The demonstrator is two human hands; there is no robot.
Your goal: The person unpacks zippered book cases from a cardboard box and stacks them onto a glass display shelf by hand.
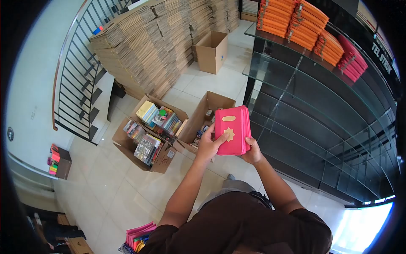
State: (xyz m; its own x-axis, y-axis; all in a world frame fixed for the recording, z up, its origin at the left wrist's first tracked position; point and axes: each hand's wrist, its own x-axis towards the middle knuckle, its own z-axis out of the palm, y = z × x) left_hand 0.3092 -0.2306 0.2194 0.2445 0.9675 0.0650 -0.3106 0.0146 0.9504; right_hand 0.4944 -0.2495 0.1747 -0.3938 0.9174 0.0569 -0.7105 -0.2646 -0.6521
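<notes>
A bright pink zip-up book cover [232, 146] with a gold eight-pointed star and a small gold label plate is held up in front of me. My left hand [207, 146] grips its left side, thumb lying across the front by the star. On the lower right edge, by the zip side, my right hand [253, 152] is closed round the cover. Whatever is inside the cover is hidden. Just behind it stands an open cardboard box [207, 103] with small items at the bottom.
Open cartons of books [148, 148] stand on the tiled floor to the left. Tall stacks of flattened cardboard [148, 51] line the back, near an upright box [211, 53]. At right, glass shelves [292, 76] carry orange bundles [275, 19] and pink bundles [353, 59]. A stair railing [76, 76] rises at left.
</notes>
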